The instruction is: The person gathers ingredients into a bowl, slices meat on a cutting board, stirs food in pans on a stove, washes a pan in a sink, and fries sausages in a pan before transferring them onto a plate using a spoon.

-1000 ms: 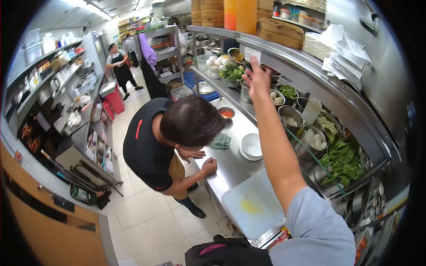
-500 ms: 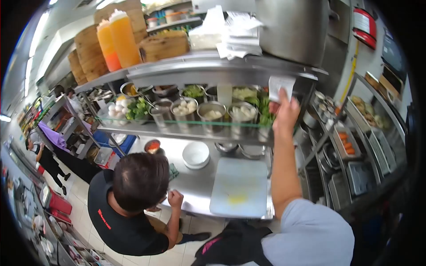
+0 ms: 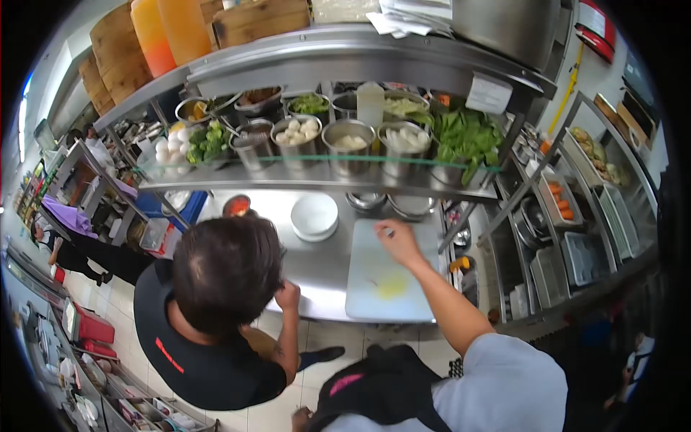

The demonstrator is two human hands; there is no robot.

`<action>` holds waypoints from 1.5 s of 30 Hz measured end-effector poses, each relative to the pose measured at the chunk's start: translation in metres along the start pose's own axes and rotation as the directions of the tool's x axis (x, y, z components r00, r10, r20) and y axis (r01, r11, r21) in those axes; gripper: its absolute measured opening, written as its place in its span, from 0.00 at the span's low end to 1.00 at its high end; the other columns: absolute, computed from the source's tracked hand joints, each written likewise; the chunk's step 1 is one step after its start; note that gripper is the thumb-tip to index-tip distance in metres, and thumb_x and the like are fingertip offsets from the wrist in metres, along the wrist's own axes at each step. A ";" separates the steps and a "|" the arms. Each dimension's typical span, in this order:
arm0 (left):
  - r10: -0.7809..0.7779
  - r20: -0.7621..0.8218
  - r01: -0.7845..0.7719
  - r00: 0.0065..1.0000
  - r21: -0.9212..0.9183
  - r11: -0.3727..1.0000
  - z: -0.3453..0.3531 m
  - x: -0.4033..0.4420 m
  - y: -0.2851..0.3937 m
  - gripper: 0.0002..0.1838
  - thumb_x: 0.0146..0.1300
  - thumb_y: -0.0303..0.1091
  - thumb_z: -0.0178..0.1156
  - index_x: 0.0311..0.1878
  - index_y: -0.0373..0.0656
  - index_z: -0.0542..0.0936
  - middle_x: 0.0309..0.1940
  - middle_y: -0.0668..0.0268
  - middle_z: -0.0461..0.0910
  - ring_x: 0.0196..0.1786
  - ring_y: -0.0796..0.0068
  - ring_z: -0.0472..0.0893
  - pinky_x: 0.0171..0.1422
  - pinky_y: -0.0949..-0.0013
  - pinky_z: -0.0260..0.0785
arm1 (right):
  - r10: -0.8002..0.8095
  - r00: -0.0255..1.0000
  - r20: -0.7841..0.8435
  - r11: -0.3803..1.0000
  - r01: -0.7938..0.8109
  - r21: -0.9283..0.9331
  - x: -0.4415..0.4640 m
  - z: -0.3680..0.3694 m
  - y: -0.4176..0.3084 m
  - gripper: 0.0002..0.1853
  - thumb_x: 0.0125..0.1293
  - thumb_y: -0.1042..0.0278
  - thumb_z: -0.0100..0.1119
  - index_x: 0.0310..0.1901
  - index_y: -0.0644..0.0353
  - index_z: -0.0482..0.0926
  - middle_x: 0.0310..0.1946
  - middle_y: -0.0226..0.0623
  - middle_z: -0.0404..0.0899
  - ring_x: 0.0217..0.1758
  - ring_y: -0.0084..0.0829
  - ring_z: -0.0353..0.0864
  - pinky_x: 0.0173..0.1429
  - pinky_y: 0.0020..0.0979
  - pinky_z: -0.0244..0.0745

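Note:
Above the pale cutting board (image 3: 360, 288), which has a yellow stain, my right hand (image 3: 400, 243) is closed, with a small shiny thing at its fingers that I cannot make out. At the bottom edge, part of my left hand (image 3: 302, 418) shows beside the black apron; its fingers are unclear. White bowls (image 3: 314, 214) are stacked left of the board. A paper slip (image 3: 489, 93) hangs from the upper shelf's edge. Metal pots, such as one of white pieces (image 3: 350, 141), and leafy greens (image 3: 468, 137) line the shelf behind the board.
A co-worker in a black shirt (image 3: 209, 345) leans over the counter (image 3: 324, 277) at my left, a fist near its edge. Broccoli (image 3: 209, 142) and eggs stand at the shelf's left. A rack with carrots (image 3: 560, 201) and trays is at the right. Another person stands far left.
My right hand has come down from the paper slip to the cutting board, and its fingers have closed. The view has turned right and downward. The co-worker remains at my left.

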State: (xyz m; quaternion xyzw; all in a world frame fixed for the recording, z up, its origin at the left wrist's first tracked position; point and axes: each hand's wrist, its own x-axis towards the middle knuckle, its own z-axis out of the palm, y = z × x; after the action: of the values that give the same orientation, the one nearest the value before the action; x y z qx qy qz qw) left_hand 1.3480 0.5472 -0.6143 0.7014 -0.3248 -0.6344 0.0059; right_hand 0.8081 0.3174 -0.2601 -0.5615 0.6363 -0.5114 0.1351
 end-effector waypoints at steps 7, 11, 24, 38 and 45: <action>0.969 0.128 0.646 0.213 -0.762 -0.041 0.001 0.187 0.343 0.10 0.68 0.37 0.53 0.33 0.44 0.76 0.29 0.64 0.78 0.34 0.66 0.77 0.42 0.65 0.70 | 0.404 0.887 0.224 0.664 -0.116 -0.739 0.133 0.097 0.128 0.16 0.67 0.57 0.59 0.51 0.57 0.80 0.50 0.44 0.78 0.45 0.46 0.82 0.48 0.44 0.77; 0.799 0.037 0.265 0.601 -0.952 -0.155 0.019 0.139 0.393 0.19 0.67 0.37 0.51 0.18 0.54 0.63 0.15 0.77 0.59 0.20 0.83 0.62 0.27 0.73 0.57 | 0.426 0.879 0.214 0.662 -0.142 -0.736 0.154 0.097 0.150 0.15 0.68 0.57 0.59 0.50 0.57 0.79 0.47 0.42 0.79 0.44 0.44 0.82 0.47 0.42 0.78; 0.914 0.245 0.824 0.322 -0.548 -0.143 0.015 0.073 0.406 0.19 0.62 0.32 0.55 0.17 0.55 0.60 0.15 0.80 0.60 0.21 0.87 0.63 0.26 0.77 0.58 | 0.441 0.882 0.167 0.782 -0.286 -0.553 0.172 0.079 0.183 0.12 0.69 0.59 0.59 0.49 0.55 0.78 0.40 0.36 0.80 0.42 0.36 0.83 0.44 0.37 0.80; 0.862 -0.147 -0.497 0.485 -0.857 0.133 0.005 0.135 0.374 0.17 0.67 0.31 0.49 0.20 0.51 0.62 0.17 0.76 0.60 0.23 0.81 0.63 0.28 0.73 0.57 | 0.500 0.842 0.201 0.665 -0.522 0.534 -0.063 0.012 0.118 0.10 0.65 0.67 0.67 0.42 0.62 0.80 0.49 0.38 0.75 0.45 0.30 0.82 0.46 0.30 0.81; 0.847 0.136 -0.338 0.513 -0.875 0.346 -0.033 0.177 0.368 0.14 0.73 0.37 0.43 0.26 0.55 0.65 0.20 0.76 0.61 0.21 0.77 0.64 0.24 0.67 0.62 | 0.241 0.970 -0.022 0.958 -0.242 -0.157 -0.228 -0.152 0.074 0.13 0.50 0.74 0.71 0.38 0.57 0.81 0.65 0.52 0.66 0.76 0.50 0.57 0.73 0.44 0.58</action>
State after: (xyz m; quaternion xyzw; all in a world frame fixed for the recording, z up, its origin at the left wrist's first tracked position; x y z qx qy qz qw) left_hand 1.2100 0.1617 -0.6101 0.2131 -0.2562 -0.8303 0.4468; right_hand 0.7279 0.5766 -0.3439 -0.4880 0.7388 -0.4397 0.1507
